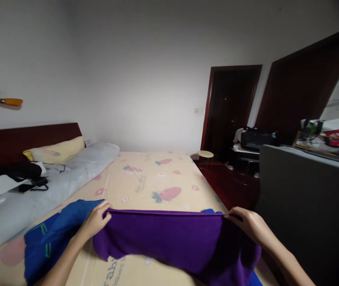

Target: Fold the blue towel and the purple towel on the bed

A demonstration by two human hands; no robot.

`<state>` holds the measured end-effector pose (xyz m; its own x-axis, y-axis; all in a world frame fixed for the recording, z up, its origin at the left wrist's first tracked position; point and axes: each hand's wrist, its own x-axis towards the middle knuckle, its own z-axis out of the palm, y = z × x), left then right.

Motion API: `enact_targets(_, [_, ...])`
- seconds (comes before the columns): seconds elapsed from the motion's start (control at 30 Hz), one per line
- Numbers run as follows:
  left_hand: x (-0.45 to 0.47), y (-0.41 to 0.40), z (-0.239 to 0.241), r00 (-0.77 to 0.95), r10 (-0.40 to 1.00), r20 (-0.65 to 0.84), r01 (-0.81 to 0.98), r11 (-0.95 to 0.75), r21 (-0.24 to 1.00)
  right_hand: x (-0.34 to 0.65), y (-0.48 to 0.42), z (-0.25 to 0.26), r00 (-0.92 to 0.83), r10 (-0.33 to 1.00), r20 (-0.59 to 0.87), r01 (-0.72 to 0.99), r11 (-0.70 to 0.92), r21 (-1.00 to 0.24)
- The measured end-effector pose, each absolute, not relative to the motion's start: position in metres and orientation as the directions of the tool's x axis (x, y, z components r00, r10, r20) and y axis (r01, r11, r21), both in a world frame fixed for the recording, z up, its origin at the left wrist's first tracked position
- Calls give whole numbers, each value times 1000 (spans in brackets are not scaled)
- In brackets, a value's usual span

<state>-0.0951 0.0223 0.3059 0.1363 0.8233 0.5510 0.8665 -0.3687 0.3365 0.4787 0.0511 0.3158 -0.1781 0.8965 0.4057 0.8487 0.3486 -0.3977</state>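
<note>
Both hands pinched on top edge of purple fleece cloth (172,238): left hand (96,220), right hand (247,224). Cloth stretched crosswise between them, hung over cream patterned bedsheet (157,174), blue garment (53,234) underneath.

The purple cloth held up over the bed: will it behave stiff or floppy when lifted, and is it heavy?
Probably floppy: the purple cloth sags and folds below the top edge stretched between the left hand and right hand. Likely light, since pinches at two corners seem enough to carry it.
</note>
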Motion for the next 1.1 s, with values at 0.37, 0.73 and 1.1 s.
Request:
enact_targets(0.37, [-164, 24, 297, -78, 799, 596, 859, -250, 447, 488, 49, 323, -209, 927, 312, 795, 346, -498])
enact_targets(0.73, [-201, 16, 291, -238, 757, 608, 856, -133, 500, 509, 54, 318, -350, 911, 218, 736, 412, -538])
enact_targets(1.1, [-210, 70, 318, 95, 908, 407, 952, -202, 229, 510, 140, 294, -240, 919, 313, 904, 329, -273])
